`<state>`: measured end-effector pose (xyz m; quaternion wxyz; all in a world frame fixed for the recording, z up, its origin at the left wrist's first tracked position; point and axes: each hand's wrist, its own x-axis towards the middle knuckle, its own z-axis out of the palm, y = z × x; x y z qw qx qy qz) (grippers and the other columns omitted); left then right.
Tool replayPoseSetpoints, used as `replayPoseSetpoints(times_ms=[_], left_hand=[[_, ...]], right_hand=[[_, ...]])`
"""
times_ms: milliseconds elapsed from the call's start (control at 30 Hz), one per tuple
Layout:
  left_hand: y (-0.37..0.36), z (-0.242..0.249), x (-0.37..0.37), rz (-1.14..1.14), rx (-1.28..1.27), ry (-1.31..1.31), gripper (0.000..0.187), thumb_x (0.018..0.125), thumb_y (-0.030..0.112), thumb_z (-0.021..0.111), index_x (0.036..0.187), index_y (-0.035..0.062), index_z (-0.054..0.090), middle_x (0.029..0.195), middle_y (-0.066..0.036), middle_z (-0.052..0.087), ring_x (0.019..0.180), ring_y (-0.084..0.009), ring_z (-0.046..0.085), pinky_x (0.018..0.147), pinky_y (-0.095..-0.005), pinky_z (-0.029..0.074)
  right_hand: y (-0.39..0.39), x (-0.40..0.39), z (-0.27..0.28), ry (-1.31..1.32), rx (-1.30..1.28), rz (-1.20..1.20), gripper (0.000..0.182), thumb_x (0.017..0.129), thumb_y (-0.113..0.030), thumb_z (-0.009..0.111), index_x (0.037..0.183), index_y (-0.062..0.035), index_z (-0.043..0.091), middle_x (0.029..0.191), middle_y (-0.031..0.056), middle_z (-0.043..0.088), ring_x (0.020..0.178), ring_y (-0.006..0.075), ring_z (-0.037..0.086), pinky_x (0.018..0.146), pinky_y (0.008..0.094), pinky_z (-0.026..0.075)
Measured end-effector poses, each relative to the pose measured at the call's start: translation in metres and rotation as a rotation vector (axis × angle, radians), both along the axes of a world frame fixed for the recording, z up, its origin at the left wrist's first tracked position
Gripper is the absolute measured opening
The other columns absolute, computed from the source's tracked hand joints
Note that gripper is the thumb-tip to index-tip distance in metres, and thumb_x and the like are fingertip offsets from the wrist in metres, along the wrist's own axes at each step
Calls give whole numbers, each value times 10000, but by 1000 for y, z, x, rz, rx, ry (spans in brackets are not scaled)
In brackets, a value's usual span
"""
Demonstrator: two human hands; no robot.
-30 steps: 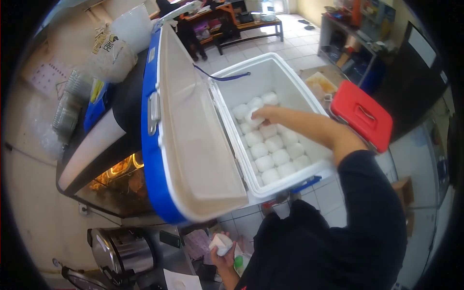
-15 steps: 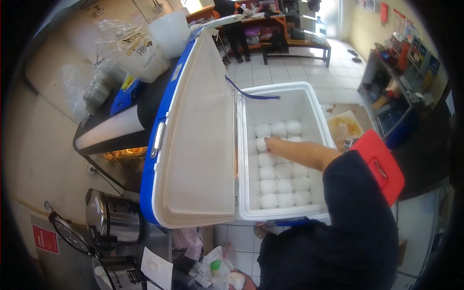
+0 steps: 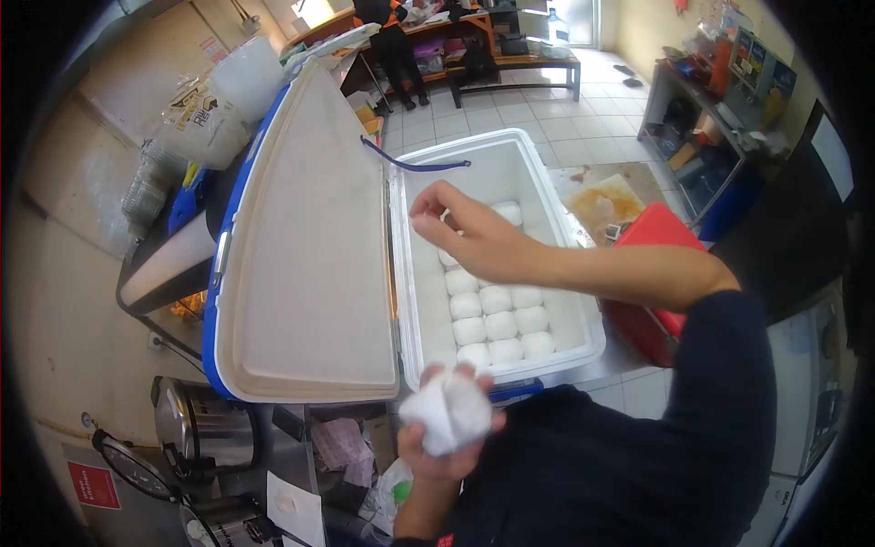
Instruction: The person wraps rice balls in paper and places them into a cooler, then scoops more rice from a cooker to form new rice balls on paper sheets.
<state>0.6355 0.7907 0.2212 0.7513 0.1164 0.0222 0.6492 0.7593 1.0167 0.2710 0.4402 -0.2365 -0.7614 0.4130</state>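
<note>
A blue-and-white cooler [image 3: 474, 178] stands open, its lid [image 3: 310, 246] swung back to the left. Rows of white wrapped balls [image 3: 497, 324] lie on its floor. My right hand [image 3: 465, 232] hovers above the middle of the cooler with fingers loosely curled and apart, holding nothing. My left hand [image 3: 437, 456] is near my chest, below the cooler's front edge, gripping a white wrapped ball [image 3: 447, 412]. My dark sleeve covers the lower right.
A red box [image 3: 656, 228] sits right of the cooler, by a stained board [image 3: 597, 196]. Metal pots [image 3: 196, 428] stand lower left, a warmer [image 3: 155, 273] and plastic bags [image 3: 205, 118] behind the lid. Another person [image 3: 392, 36] stands at a far table; shelves [image 3: 711, 91] at right.
My right hand has lifted out of the cooler, away from the balls. My left hand has risen into view with a white wrapped ball.
</note>
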Motion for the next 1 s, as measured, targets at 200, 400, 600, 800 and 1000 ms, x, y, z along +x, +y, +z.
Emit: replayPoseSetpoints(times_ms=[200,400,600,800,1000], left_hand=[[64,24,31,54,-201,133,529,950,352,520,1377,53,433,1386,-145,490,1313,-281,456,1128,-456,349],[94,21,51,77,-278,253,573,982,446,456,1363,19,437,1364,-147,508,1277,-295,486,1105,-472,357],[107,13,49,36,-145,352,804,984,639,254,1409,-35,364,1410,-166,449,1326,-286,421,1126,-456,313],[112,24,34,70,-45,305,843,986,643,237,1450,-59,287,1462,-188,383,1382,-290,356,1173,-436,226],[70,21,7,191,154,831,756,1021,509,358,1501,-50,193,1569,-208,196,1470,-289,195,1190,-468,157]], right_hand=[[-106,63,45,-379,453,23,640,857,-225,698,1379,20,421,1359,255,473,1247,409,484,1030,444,419],[-110,74,-15,-485,249,-106,715,864,-282,678,1400,69,360,1440,349,353,1338,457,389,1101,442,349],[-90,66,-25,-412,-73,-121,772,830,-356,720,1373,75,381,1381,308,448,1236,424,511,1029,423,421],[-70,31,-54,30,-511,-143,588,839,-219,748,1305,4,468,1209,124,591,1143,220,573,965,344,468],[-21,10,-88,506,-1158,-127,422,867,-139,702,1238,-39,529,1166,90,590,1073,199,561,923,326,473]])
